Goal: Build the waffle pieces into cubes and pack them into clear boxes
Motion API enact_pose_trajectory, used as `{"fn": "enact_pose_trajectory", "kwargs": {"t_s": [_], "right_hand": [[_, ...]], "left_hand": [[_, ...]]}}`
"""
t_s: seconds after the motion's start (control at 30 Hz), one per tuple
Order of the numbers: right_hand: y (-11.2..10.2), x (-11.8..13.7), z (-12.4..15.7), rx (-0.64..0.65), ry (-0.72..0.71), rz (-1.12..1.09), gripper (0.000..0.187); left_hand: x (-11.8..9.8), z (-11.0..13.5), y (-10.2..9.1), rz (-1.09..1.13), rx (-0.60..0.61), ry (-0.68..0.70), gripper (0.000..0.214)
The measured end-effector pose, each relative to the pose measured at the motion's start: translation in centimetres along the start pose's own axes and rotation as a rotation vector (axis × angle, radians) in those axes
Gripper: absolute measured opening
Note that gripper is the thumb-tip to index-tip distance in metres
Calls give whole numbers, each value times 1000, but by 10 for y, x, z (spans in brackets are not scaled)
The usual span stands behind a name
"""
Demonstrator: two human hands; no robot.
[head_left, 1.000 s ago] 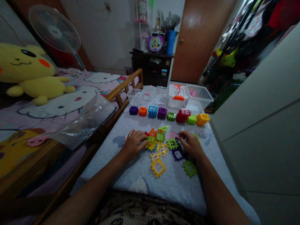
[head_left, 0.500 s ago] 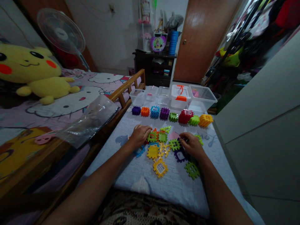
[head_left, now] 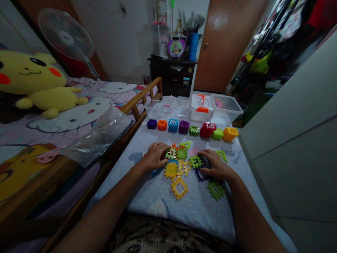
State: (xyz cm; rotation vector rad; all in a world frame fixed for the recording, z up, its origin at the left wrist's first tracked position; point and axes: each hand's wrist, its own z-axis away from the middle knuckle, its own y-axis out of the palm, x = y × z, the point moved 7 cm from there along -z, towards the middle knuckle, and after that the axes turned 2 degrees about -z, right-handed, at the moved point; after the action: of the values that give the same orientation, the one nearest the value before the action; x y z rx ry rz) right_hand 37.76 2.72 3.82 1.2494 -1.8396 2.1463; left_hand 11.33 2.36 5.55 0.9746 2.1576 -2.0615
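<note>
I see the left hand at a green window tile, its grip unclear from here; the right hand, fingers apart, is beside a green lattice tile.

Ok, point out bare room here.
Bare cloth lies between the yellow window piece and the near edge, and between the left hand and the orange stack. Crowded: between that hand and the right hand, with loose pieces.

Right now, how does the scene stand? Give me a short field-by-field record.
Left hand: at a green windowed piece; grip unclear
Right hand: partly covers a dark blue piece; grip unclear
Front pieces: latticed yellow piece, plain green piece
Behind: colour-sorted stacks in a row
Far end: clear plastic boxes
Left side: yellow plush toy on bed; fan
</note>
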Motion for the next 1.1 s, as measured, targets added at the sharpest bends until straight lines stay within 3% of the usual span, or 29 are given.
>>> {"fn": "enact_pose_trajectory", "kwargs": {"t_s": [0.2,0.4,0.53,0.63,0.83,1.1], "right_hand": [[0,4,-3,-14,1,21,48],[-3,4,-4,-43,-22,8,33],[-2,5,-4,-78,-37,17,51],[3,7,-4,-64,-54,40,65],[10,8,-7,-28,-45,70,54],[6,5,-9,-108,-62,46,50]], "left_hand": [[-2,-3,-1,-18,-3,16,46],[-28,-13,-1,-32,-26,95,42],[-38,-21,4,-45,-6,108,43],[-31,-20,1,-41,-23,75,45],[-2,-6,-1,-36,60,-3,46],[5,-10,6,-26,83,-14,52]]}}
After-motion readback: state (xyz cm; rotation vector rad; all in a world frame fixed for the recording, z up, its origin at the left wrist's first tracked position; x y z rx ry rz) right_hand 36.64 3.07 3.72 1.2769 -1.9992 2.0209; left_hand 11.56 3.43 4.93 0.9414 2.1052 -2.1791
